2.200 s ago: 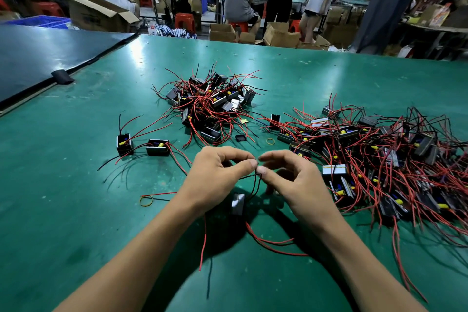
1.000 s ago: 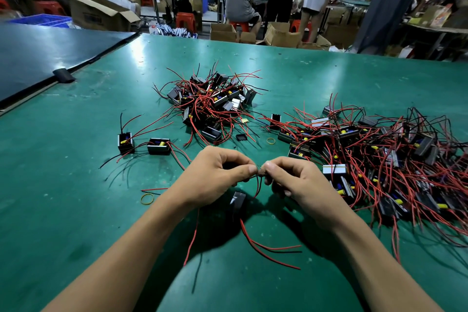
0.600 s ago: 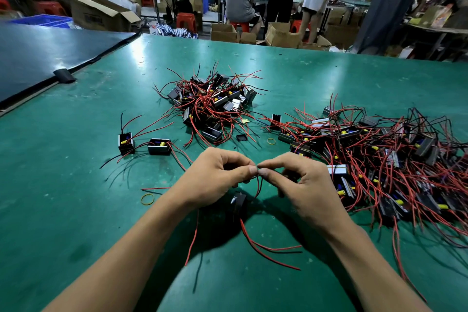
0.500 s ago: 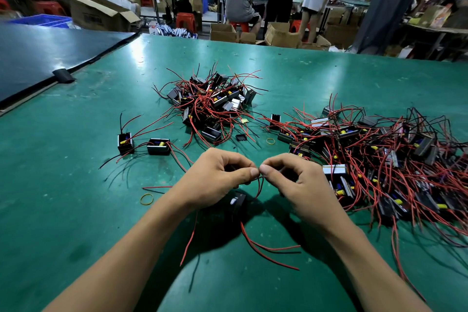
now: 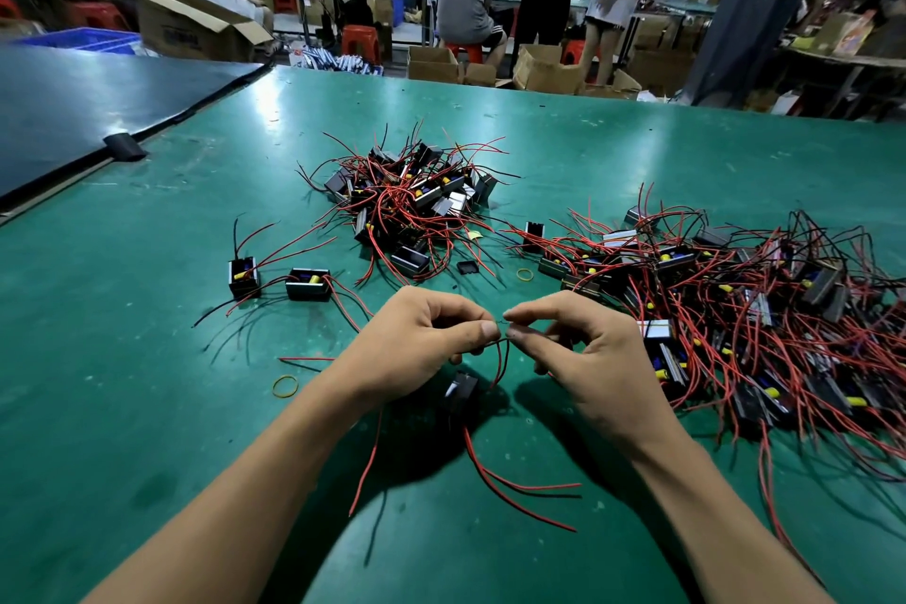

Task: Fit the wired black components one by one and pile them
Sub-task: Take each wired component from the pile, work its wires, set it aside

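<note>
Here my left hand (image 5: 416, 348) and my right hand (image 5: 583, 358) meet thumb-tip to thumb-tip above the green matted table (image 5: 147, 407), each pinching narrow on the thin wire ends (image 5: 501, 334) between them. From that pinch the red wire loops down to the small black box-shaped component (image 5: 462, 390), which hangs just under my left palm, partly hidden, with its other red leads (image 5: 515, 486) trailing toward me across the mat. Beyond my knuckles sits the smaller heap of black components tangled in red wire (image 5: 412, 201); to my right sprawls the larger heap (image 5: 735, 299). Two single wired black components (image 5: 307, 284) stand apart to the left, and a yellow rubber band (image 5: 285, 386) lies near my left wrist.
</note>
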Tool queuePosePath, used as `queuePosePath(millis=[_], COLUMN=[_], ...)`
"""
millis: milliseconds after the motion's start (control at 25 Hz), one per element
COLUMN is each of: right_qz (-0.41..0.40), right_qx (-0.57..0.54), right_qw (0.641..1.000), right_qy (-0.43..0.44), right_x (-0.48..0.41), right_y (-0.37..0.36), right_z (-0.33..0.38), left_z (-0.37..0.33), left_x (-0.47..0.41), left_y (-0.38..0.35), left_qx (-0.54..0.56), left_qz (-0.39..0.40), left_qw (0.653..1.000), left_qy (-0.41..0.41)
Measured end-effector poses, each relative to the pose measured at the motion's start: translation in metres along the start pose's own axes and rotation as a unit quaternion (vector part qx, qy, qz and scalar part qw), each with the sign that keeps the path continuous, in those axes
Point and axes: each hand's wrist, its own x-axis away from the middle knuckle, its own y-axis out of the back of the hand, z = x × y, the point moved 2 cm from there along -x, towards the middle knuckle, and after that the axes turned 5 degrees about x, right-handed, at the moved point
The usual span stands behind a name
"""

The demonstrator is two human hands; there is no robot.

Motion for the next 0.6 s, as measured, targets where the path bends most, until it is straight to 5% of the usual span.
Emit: queuePosePath(millis=[600], right_qz=[0.013], right_qx=[0.125], right_qw=[0.982], right_qy=[0.142], right_x=[-0.0027], right_y=[-0.0033], right_z=[-0.0058], left_z=[0.0068], left_x=[-0.0010], left_y=[0.0041], left_qx=[0.034], left_qz=[0.035], left_qw=[0.999], left_qy=[0.005])
